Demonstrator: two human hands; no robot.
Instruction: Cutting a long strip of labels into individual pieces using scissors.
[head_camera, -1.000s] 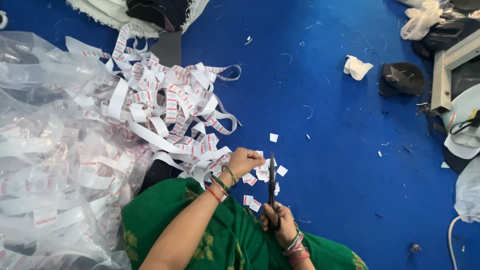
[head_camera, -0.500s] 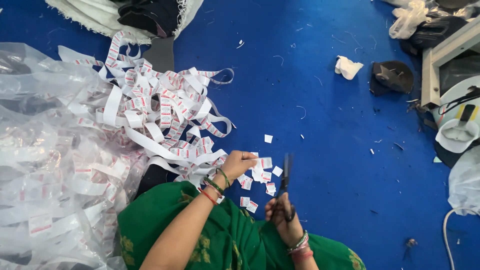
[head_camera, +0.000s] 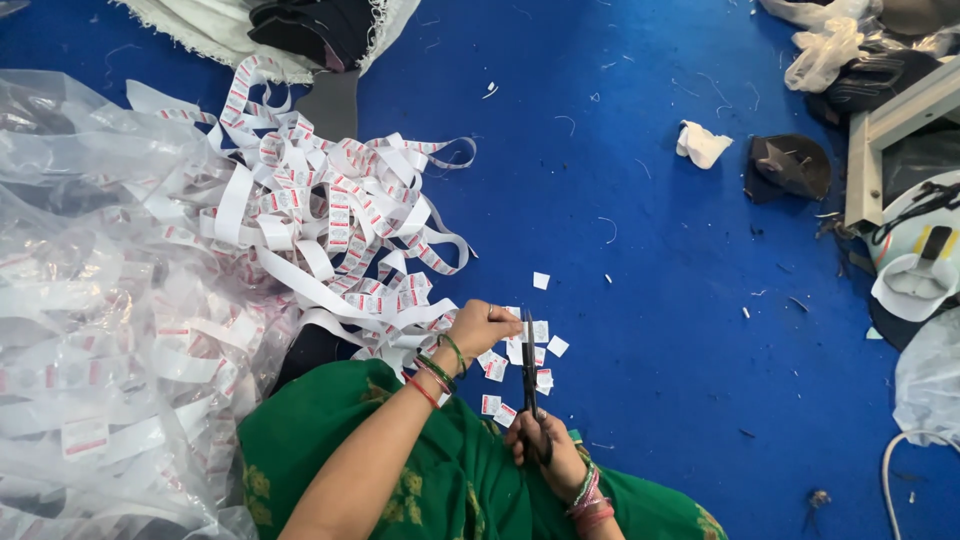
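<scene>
Head view: right hand (head_camera: 548, 452) grips black scissors (head_camera: 528, 365), blades nearly shut, pointing at the white label tape (head_camera: 330, 230). Left hand (head_camera: 480, 326), fingers curled, pinches the tape's end beside the blades. Cut labels (head_camera: 520, 355) lie around the scissors; clear plastic (head_camera: 90, 330) spreads beyond the tape.

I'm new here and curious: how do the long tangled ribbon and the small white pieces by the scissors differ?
The ribbon pile is long, looping, uncut strips; the cut labels are short separate squares. The ribbon heaps left of the left hand; the labels lie scattered around the scissors in the right hand. Both are white with red print.
</scene>
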